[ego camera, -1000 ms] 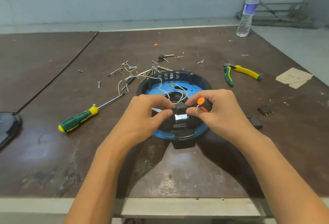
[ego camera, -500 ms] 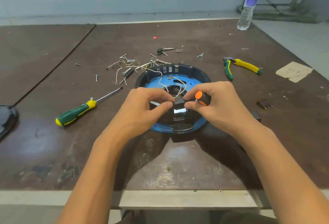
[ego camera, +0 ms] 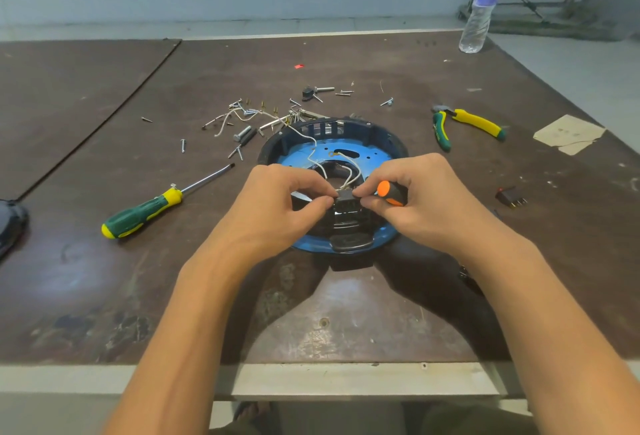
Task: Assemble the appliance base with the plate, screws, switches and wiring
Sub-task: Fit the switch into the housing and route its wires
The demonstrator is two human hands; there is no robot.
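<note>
The round appliance base (ego camera: 381, 137) with a blue plate (ego camera: 367, 152) inside lies on the table in front of me. White wires (ego camera: 348, 171) run from the plate to a small black switch (ego camera: 344, 196) over the base's near side. My left hand (ego camera: 277, 206) pinches the switch from the left. My right hand (ego camera: 419, 199) pinches it from the right and also grips a small orange-and-black screwdriver (ego camera: 389, 192) in its palm. Loose screws (ego camera: 242, 150) and wire bits (ego camera: 239, 114) lie behind the base at the left.
A green-yellow screwdriver (ego camera: 145, 213) lies left of the base, green-yellow pliers (ego camera: 464, 123) at its right. Another black switch (ego camera: 510, 197) sits at the right, near a cardboard scrap (ego camera: 568, 133). A water bottle (ego camera: 479, 15) stands at the far right corner. A dark object (ego camera: 10, 223) is at the left edge.
Both hands stay pinched on the switch over the base. Only the camera view has shifted slightly.
</note>
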